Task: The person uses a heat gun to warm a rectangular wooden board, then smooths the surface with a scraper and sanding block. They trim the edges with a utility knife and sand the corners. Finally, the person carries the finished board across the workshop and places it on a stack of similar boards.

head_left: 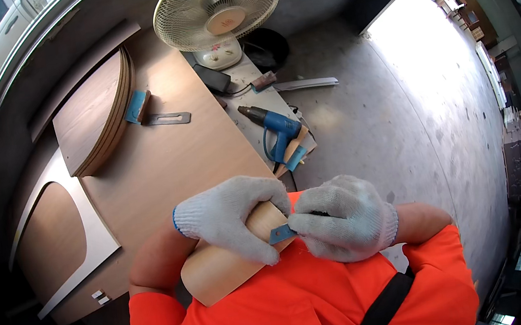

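Note:
My left hand (232, 219), in a pale knitted work glove, is closed around a light wood-coloured curved panel piece (219, 274) held in front of my chest. Pinched in my gloved right hand (346, 220) is a small flat blue-grey blade (278, 234) with a hole in it. The blade lies against the panel piece near its right end, beside my left fingers. How far the blade reaches into the right glove is hidden.
Curved wood boards (93, 115) are stacked on the table (167, 155), near a slotted metal strip (168, 119) and a blue-topped block (136, 106). A white curved frame (93, 214) lies left. Beyond my hands are a blue heat gun (279, 130) and a fan (217, 10).

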A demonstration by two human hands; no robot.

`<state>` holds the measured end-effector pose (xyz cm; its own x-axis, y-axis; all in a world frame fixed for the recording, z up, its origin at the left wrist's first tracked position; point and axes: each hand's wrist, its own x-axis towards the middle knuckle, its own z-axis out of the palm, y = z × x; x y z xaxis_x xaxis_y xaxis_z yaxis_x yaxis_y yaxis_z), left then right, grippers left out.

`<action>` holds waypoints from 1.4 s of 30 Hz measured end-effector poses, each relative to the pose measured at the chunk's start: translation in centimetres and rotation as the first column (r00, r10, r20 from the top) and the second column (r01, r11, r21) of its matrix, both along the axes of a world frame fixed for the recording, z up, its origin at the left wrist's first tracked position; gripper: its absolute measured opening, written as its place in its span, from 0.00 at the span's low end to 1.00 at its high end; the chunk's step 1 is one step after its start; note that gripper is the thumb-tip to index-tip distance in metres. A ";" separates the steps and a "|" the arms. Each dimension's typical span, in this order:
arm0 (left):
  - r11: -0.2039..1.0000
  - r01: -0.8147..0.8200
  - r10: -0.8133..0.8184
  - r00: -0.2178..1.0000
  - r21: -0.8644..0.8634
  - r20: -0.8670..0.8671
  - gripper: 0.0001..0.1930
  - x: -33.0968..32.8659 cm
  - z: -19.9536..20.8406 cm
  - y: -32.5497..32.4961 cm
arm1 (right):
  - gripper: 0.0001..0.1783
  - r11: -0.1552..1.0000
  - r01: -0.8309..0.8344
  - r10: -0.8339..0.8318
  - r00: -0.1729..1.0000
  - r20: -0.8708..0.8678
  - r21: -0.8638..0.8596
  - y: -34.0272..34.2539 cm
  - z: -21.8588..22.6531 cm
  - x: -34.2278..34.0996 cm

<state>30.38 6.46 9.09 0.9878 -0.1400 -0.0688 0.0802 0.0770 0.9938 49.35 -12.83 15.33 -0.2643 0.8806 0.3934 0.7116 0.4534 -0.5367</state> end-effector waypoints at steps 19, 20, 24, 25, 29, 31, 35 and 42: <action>1.000 -0.001 0.000 0.998 0.011 0.059 0.19 -0.1 -0.6 -1.0 | 0.17 0.991 -0.003 -0.020 0.986 -0.167 -0.137 -1.0 0.2 0.0; 1.000 0.002 -0.003 0.998 0.007 0.063 0.20 -0.1 -0.6 -1.0 | 0.17 0.991 -0.008 -0.014 0.987 -0.160 -0.134 -0.9 0.2 0.0; 1.000 0.002 -0.003 0.997 0.012 0.083 0.21 0.0 -0.7 -1.0 | 0.17 0.992 -0.008 -0.011 0.988 -0.151 -0.129 -0.9 0.3 0.0; 1.000 -0.001 -0.001 0.996 0.018 0.089 0.21 0.0 -0.7 -1.0 | 0.17 0.992 -0.004 -0.016 0.988 -0.153 -0.129 -1.0 0.2 -0.1; 0.999 0.019 -0.022 0.995 0.030 0.099 0.22 0.1 -0.5 -0.9 | 0.17 0.994 -0.022 0.002 0.984 -0.179 -0.112 -1.1 0.2 -0.4; 0.999 0.016 -0.019 0.995 0.031 0.102 0.22 0.1 -0.6 -0.9 | 0.17 0.994 -0.022 0.002 0.985 -0.175 -0.111 -1.2 0.1 -0.4; 0.999 0.008 -0.011 0.996 0.034 0.094 0.22 0.1 -0.4 -1.0 | 0.16 0.990 -0.005 -0.020 0.984 -0.179 -0.138 -1.2 0.3 -0.6; 0.999 0.011 -0.015 0.992 0.039 0.127 0.21 0.2 -0.4 -1.0 | 0.17 0.992 -0.006 -0.016 0.984 -0.178 -0.125 -0.7 0.2 -0.5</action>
<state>30.57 5.49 8.66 0.9870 -0.1526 0.0513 -0.0459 0.0385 0.9982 48.84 -13.55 15.58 -0.1951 0.9268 0.3210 0.6011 0.3716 -0.7075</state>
